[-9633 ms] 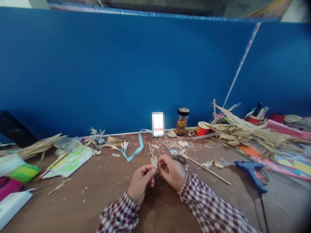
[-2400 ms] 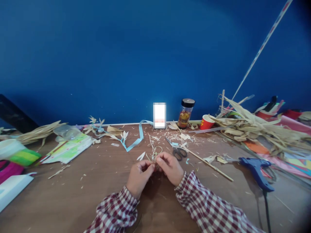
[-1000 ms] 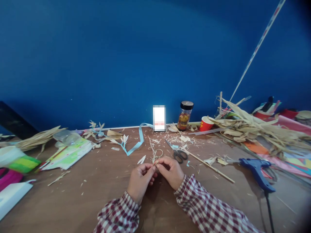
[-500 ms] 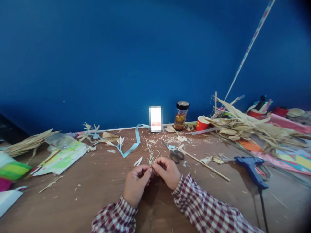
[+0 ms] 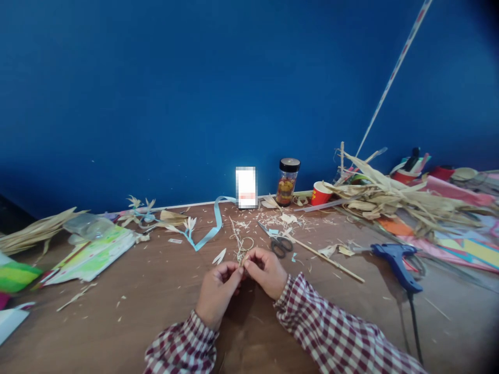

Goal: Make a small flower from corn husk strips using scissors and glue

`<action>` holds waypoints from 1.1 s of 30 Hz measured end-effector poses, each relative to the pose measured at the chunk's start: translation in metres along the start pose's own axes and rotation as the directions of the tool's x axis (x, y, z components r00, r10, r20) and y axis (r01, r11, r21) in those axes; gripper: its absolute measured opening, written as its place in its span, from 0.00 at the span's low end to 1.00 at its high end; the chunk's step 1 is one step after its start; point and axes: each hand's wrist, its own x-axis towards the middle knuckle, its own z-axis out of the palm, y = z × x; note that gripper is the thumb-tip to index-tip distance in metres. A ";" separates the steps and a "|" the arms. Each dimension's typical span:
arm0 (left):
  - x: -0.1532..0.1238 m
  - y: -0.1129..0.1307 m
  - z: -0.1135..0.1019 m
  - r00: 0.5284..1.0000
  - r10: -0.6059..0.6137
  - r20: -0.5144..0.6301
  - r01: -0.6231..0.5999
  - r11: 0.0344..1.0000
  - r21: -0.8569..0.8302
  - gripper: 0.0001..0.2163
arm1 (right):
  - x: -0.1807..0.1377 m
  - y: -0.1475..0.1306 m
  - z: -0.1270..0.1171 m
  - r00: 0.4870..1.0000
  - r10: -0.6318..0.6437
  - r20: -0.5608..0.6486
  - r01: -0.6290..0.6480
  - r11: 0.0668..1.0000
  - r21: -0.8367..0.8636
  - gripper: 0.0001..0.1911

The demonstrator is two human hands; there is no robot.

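Note:
My left hand [image 5: 217, 292] and my right hand [image 5: 267, 272] meet above the table, both closed in a pinch, fingertips touching. Between them they grip a thin, pale, looped strand [image 5: 247, 242] like string or a strip of plant fibre; the gripped part is hidden by my fingers. Scissors [image 5: 281, 246] with dark handles lie just beyond my right hand. A pale petal-shaped piece [image 5: 219, 256] rests beyond my left hand. Farther left, white petals on a blue stem [image 5: 190, 232] lie by a light blue ribbon [image 5: 212, 234].
Scraps litter the brown table [image 5: 156, 311]. A blue glue gun [image 5: 397, 262] and a thin stick [image 5: 331, 259] lie right, before piled dry husks [image 5: 390, 200]. By the wall stand a black-lidded jar [image 5: 287, 182], a red cup [image 5: 322, 193] and a blurred white object [image 5: 246, 187]. Painted sheets [image 5: 88, 259] lie left.
The camera view has shifted a little, so the table things sit slightly farther left and higher. Both hands keep their pinch on the strand, with hardly any movement.

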 end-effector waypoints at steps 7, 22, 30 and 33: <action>0.000 0.002 -0.002 0.998 -0.050 -0.046 0.049 0.999 -0.009 0.11 | 0.001 0.003 0.000 0.999 -0.008 -0.046 0.003 0.994 -0.111 0.06; 0.003 -0.003 -0.003 1.000 0.014 0.024 -0.016 0.999 0.050 0.09 | -0.002 0.003 0.001 0.999 -0.025 -0.040 0.016 0.974 -0.225 0.06; 0.004 -0.003 -0.003 0.999 0.028 0.042 -0.030 0.999 0.032 0.09 | -0.003 0.001 0.001 0.998 -0.043 -0.041 0.032 0.972 -0.232 0.07; 0.004 -0.002 -0.003 0.999 0.017 0.035 -0.019 0.998 0.059 0.09 | -0.002 -0.001 0.001 0.998 -0.035 -0.042 0.025 0.975 -0.219 0.07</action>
